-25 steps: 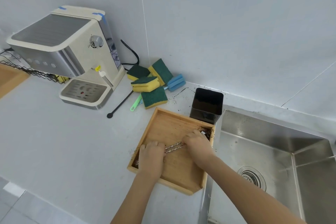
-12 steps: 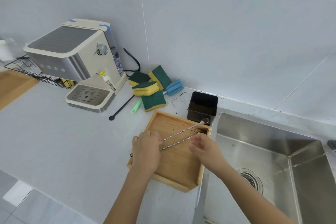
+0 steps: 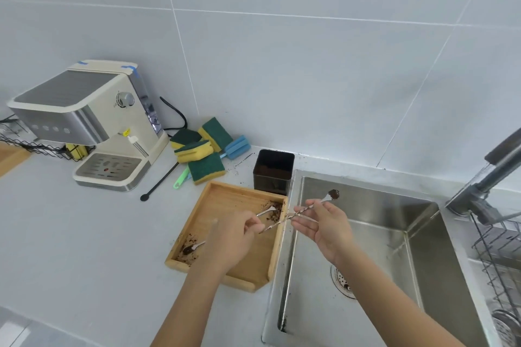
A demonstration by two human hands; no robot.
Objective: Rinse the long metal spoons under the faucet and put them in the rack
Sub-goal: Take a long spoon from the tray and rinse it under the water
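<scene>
The right hand [image 3: 328, 229] has its fingers pinched on a dirty spoon [image 3: 313, 207] over the sink [image 3: 394, 205], and the left hand [image 3: 234, 236] fingers pinch another spoon [image 3: 266, 210] above the wooden tray [image 3: 222, 197].

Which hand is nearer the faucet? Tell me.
Right. The right hand is over the sink's left part, the faucet farther right; the left hand is over the wooden tray.

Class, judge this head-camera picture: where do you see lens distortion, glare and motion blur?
Head view: wide-angle lens bows the wall tile lines; soft glare on the sink walls; left hand slightly motion-blurred; right hand and its spoon sharper; shadows faint.
</scene>
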